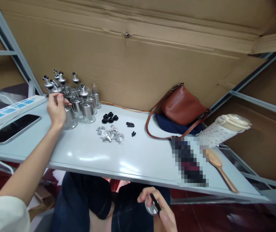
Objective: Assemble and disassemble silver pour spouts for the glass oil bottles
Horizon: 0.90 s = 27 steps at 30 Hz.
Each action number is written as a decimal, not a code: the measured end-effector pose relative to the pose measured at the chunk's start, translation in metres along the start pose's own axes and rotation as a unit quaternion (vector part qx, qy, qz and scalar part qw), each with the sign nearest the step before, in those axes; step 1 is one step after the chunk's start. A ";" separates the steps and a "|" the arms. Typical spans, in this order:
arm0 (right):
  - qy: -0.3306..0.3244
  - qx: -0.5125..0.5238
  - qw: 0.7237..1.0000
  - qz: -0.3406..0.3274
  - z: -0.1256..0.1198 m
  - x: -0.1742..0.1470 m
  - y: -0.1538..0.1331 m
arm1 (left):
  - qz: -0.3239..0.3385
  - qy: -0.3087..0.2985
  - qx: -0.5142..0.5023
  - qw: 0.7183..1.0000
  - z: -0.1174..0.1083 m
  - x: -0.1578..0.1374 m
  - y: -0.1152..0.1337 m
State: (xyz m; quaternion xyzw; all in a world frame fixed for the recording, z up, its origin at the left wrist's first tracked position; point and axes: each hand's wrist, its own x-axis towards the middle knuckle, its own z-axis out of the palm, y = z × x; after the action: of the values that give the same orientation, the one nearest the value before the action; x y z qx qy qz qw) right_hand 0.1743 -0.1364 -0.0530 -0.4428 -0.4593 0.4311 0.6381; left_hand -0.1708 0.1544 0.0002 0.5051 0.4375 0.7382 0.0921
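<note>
My left hand (56, 109) is closed round the neck of a glass bottle with a metal sleeve (70, 120), which stands upright at the front of a bottle group. Some bottles behind it carry silver pourer tops (83, 91); others have bare glass necks. Over my lap, below the table edge, my right hand (163, 206) grips a silver pourer top (150, 208) with a slim black part across it. Its far side is hidden by my fingers. On the table lie several black rubber stoppers (108, 118), loose silver pourer tops (110, 134), black strips (130, 124) and tiny black pieces (133, 133).
To the left are a power strip (16, 109), a phone (14, 128) and white cables. A brown leather bag (183, 104) rests on dark blue cloth (167, 125) at the right. Beyond are a white tumbler (217, 132), a wooden spoon (216, 161) and a pixelated patch. Cardboard (128, 71) walls the back.
</note>
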 end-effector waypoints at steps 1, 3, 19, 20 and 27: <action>-0.009 -0.003 1.000 0.004 0.003 0.004 -0.001 | 0.007 0.006 0.011 1.000 0.000 0.000 -0.002; -0.025 -0.013 1.000 0.005 0.009 0.014 -0.007 | 0.025 0.024 0.033 0.999 -0.001 -0.001 -0.006; -0.176 -0.236 0.848 -0.442 0.091 0.175 -0.050 | 0.260 -0.296 -0.138 0.909 0.101 -0.102 0.089; -0.175 -0.246 0.829 -0.471 0.094 0.187 -0.041 | 0.260 -0.317 -0.142 0.901 0.102 -0.107 0.086; -0.183 -0.305 0.803 -0.478 0.084 0.215 0.002 | 0.194 -0.391 -0.085 0.896 0.091 -0.119 0.064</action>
State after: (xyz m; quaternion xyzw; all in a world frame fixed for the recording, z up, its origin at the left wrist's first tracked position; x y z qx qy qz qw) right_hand 0.1370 0.0844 0.0044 -0.2513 -0.8291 -0.0182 0.4991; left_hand -0.0199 0.0979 -0.0218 0.8178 0.1954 0.5191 0.1532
